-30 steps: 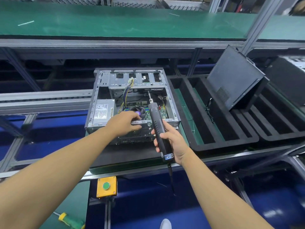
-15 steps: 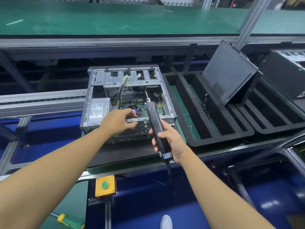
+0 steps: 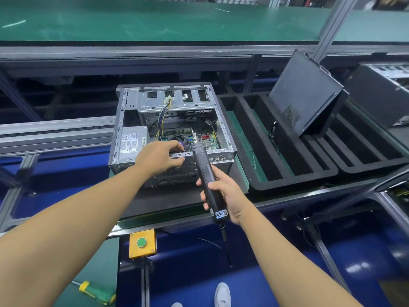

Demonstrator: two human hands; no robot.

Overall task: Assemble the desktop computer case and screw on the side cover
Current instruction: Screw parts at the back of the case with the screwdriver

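The computer case (image 3: 177, 100) lies open side up on the worktop (image 3: 168, 201), under our left hand (image 3: 159, 158) and just ahead of our right hand (image 3: 228, 196). Our left hand curls its fingers round the metal bar (image 3: 219, 151) that crosses the case's near edge. Our right hand is wrapped round the electric screwdriver (image 3: 202, 165), whose bit points into the case just right of the left hand. We cannot tell whether the bit sits on a screw.

We judge that a slipping bit could gouge the circuit board (image 3: 208, 139) beneath it. It could also catch the cables (image 3: 163, 114) beyond our left hand, and the bar could shift if our grip loosens.

Right of our right hand stands a foam tray (image 3: 287, 183) with a closed black case (image 3: 305, 94) leaning in it. Nearer us than both hands are a yellow button box (image 3: 142, 251) and a green-handled screwdriver (image 3: 97, 292). The fan (image 3: 188, 140) sits close beside our left hand, crowding the bit's path.
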